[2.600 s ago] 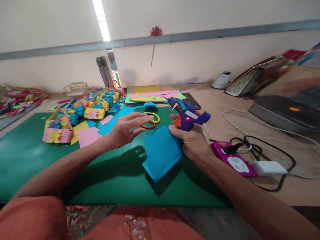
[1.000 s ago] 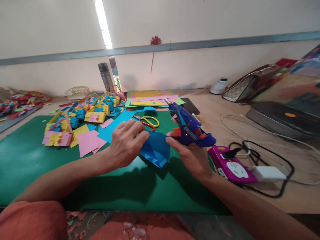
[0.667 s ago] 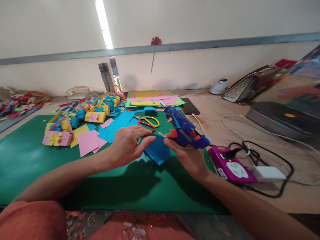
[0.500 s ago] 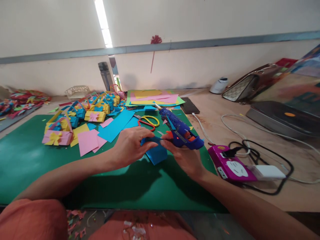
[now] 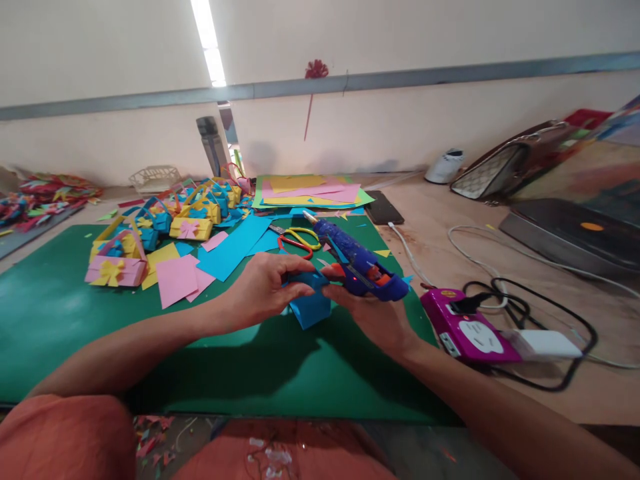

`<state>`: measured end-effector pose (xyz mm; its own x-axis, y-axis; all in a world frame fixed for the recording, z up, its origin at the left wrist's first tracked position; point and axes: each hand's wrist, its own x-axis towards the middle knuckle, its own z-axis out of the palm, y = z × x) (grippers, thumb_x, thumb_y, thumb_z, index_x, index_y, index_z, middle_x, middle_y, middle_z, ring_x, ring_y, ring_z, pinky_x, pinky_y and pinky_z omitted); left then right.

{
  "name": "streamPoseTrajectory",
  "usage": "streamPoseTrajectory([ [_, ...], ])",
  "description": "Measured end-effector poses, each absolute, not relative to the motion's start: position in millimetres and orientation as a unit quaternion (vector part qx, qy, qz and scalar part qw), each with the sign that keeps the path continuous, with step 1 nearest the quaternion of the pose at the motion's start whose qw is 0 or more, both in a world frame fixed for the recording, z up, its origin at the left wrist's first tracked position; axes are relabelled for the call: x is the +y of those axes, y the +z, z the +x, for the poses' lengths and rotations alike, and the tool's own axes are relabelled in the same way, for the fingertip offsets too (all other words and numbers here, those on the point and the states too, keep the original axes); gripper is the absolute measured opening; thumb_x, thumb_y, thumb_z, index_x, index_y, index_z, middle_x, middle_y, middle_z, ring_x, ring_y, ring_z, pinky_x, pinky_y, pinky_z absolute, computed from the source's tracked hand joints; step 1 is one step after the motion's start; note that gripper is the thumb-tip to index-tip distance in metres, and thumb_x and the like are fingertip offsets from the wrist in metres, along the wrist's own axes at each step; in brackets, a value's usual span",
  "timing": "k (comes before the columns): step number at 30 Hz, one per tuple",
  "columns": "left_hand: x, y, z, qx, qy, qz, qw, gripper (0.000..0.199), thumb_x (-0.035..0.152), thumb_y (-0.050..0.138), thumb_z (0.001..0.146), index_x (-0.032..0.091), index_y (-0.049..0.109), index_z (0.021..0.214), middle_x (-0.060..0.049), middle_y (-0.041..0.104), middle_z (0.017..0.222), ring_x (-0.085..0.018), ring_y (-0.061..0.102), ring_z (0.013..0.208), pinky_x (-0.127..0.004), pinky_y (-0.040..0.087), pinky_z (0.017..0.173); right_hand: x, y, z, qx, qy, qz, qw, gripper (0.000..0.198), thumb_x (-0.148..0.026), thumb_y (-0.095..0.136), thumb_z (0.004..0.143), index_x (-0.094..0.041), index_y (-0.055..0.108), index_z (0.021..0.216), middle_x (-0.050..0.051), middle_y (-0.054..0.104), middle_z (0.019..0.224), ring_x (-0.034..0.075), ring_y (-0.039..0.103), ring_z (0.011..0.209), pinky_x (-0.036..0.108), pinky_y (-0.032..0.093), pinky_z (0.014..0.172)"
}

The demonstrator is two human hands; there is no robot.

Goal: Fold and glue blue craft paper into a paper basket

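Note:
My left hand (image 5: pixel 265 290) pinches the far edge of a small folded blue paper box (image 5: pixel 311 310) between thumb and fingers. On the other side of the box, my right hand (image 5: pixel 377 317) grips the same edge with its thumb. A dark blue glue gun (image 5: pixel 360 257) is also in my right hand, its nozzle tilted up and to the left, a small red light glowing on its side. My fingers hide much of the box's top. Just beyond my hands lie scissors (image 5: pixel 305 243) with red and yellow handles.
Finished paper baskets (image 5: pixel 190 228) stand in rows at left. Pink sheets (image 5: pixel 176 280) and blue paper (image 5: pixel 235 247) lie on the green mat (image 5: pixel 215 380). Farther back are stacked coloured sheets (image 5: pixel 305 193) and a phone (image 5: pixel 385 208). A purple power strip (image 5: pixel 467 327) with cables sits at right.
The glue gun has shifted slightly left and tipped lower along with my right hand. Both hands keep their pinch on the blue box, which has moved slightly left.

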<state>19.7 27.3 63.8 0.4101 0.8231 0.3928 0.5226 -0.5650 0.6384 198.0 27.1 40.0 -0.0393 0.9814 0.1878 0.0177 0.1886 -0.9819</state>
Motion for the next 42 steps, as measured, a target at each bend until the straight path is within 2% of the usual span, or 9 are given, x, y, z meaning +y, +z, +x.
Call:
streamPoseTrajectory([
  [3,25,64,20,0.411,0.34,0.82,0.209,0.027,0.017,0.062,0.074,0.014,0.066,0.1,-0.005,0.07,0.087,-0.015,0.061,0.072,-0.02,0.044,0.056,27,45,199,-0.557,0.454,-0.462,0.519,0.018,-0.03,0.074,0.057,-0.024,0.065,0.073,-0.002,0.069,0.076,0.018,0.064,0.072,0.032,0.052,0.07],
  [10,19,70,24,0.414,0.301,0.829,0.225,0.027,0.007,0.052,0.073,0.014,0.066,0.096,0.003,0.062,0.063,-0.007,0.049,0.05,-0.017,0.034,0.047,26,51,199,-0.561,0.462,-0.456,0.513,0.012,-0.03,0.073,0.06,-0.024,0.068,0.068,-0.002,0.069,0.075,0.017,0.064,0.074,0.032,0.051,0.074],
  [14,19,72,27,0.405,0.314,0.832,0.213,0.011,0.013,0.054,0.077,0.012,0.065,0.075,0.0,0.062,0.065,-0.008,0.052,0.057,-0.018,0.036,0.053,25,49,198,-0.562,0.462,-0.45,0.518,0.011,-0.028,0.073,0.06,-0.023,0.067,0.068,-0.003,0.07,0.074,0.017,0.065,0.074,0.03,0.052,0.072],
  [18,19,74,28,0.395,0.334,0.822,0.237,0.012,0.013,0.054,0.077,0.012,0.058,0.065,-0.002,0.063,0.075,-0.009,0.055,0.067,-0.018,0.038,0.059,27,47,198,-0.569,0.465,-0.434,0.522,0.013,-0.027,0.074,0.059,-0.023,0.067,0.069,-0.003,0.07,0.073,0.016,0.065,0.072,0.028,0.053,0.07],
  [21,19,74,29,0.404,0.345,0.803,0.272,0.013,0.013,0.053,0.075,0.013,0.054,0.062,-0.001,0.062,0.074,-0.009,0.054,0.068,-0.018,0.039,0.061,27,48,199,-0.575,0.457,-0.432,0.523,0.011,-0.027,0.072,0.061,-0.022,0.067,0.069,-0.002,0.07,0.073,0.016,0.066,0.073,0.028,0.053,0.07],
  [27,21,72,30,0.428,0.321,0.759,0.372,0.028,0.024,0.047,0.08,0.015,0.041,0.054,0.004,0.042,0.056,-0.006,0.035,0.053,-0.019,0.027,0.049,21,54,200,-0.586,0.44,-0.452,0.508,0.008,-0.026,0.071,0.062,-0.024,0.067,0.069,-0.004,0.07,0.07,0.017,0.066,0.068,0.028,0.054,0.065],
  [32,22,68,31,0.436,0.311,0.715,0.45,0.038,0.034,0.044,0.084,0.017,0.031,0.053,0.006,0.026,0.051,-0.006,0.023,0.049,-0.021,0.018,0.046,20,54,200,-0.571,0.447,-0.459,0.514,0.01,-0.024,0.072,0.059,-0.024,0.067,0.067,-0.005,0.069,0.067,0.015,0.066,0.065,0.027,0.055,0.062],
  [37,23,63,32,0.431,0.317,0.692,0.485,0.039,0.032,0.047,0.082,0.017,0.03,0.051,0.006,0.026,0.05,-0.005,0.023,0.047,-0.02,0.018,0.044,21,53,200,-0.57,0.454,-0.457,0.511,0.013,-0.027,0.073,0.058,-0.023,0.067,0.069,-0.003,0.07,0.07,0.018,0.066,0.067,0.03,0.055,0.063],
  [42,23,60,35,0.438,0.311,0.667,0.516,0.029,0.029,0.049,0.079,0.015,0.042,0.054,0.007,0.034,0.049,-0.004,0.027,0.045,-0.018,0.019,0.043,22,52,200,-0.581,0.453,-0.449,0.505,0.015,-0.03,0.073,0.059,-0.022,0.066,0.069,-0.002,0.07,0.073,0.018,0.066,0.071,0.031,0.055,0.067],
])
